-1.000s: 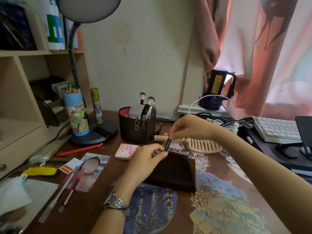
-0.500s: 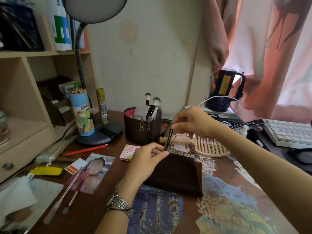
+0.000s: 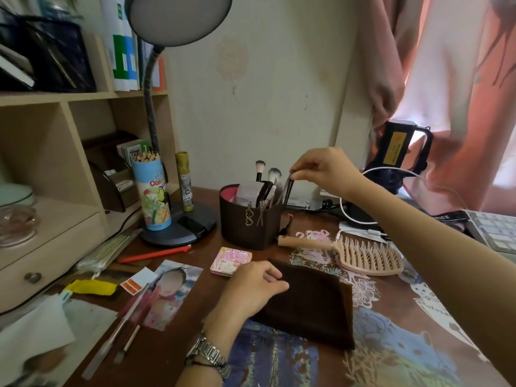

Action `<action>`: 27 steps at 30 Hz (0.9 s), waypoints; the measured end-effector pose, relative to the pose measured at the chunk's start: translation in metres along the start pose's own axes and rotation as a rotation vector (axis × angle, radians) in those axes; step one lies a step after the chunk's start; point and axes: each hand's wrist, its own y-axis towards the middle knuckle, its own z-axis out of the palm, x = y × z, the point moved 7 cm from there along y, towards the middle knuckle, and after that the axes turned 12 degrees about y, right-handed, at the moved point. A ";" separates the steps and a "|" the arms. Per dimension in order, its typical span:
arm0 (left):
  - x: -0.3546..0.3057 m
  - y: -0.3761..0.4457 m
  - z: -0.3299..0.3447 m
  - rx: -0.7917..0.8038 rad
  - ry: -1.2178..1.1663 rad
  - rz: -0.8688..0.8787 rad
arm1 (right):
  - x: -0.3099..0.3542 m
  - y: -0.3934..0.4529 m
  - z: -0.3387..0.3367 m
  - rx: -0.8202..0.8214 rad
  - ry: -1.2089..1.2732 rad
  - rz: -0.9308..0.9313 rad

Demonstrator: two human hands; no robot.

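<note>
My right hand [image 3: 325, 170] pinches the top of a thin black pencil-like stick [image 3: 288, 190] and holds it upright over the right rim of a dark brown organiser box [image 3: 251, 227]. The box holds makeup brushes [image 3: 260, 169] and other small items. My left hand [image 3: 251, 289], a metal watch on its wrist, rests with curled fingers on the left edge of a dark brown cloth pouch [image 3: 312, 305] lying flat on the desk.
A pink hairbrush [image 3: 360, 254] lies right of the box, a small pink case [image 3: 231, 261] in front of it. A desk lamp [image 3: 178, 230], a tube of coloured pencils [image 3: 153, 191], a red pen [image 3: 155, 254], a photo [image 3: 170, 291] and shelves stand left. A keyboard [image 3: 497, 230] sits far right.
My right hand lifted the black stick out of the pouch and carried it up and back to the organiser box. My left hand stayed on the pouch. The camera moved closer.
</note>
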 end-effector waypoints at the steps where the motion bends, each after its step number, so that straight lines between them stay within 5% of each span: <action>1: 0.000 0.000 0.000 0.003 0.000 -0.001 | 0.000 0.003 0.000 -0.006 0.001 -0.018; 27: 0.002 0.001 -0.001 0.048 -0.031 -0.023 | -0.025 0.017 0.064 0.236 -0.013 -0.125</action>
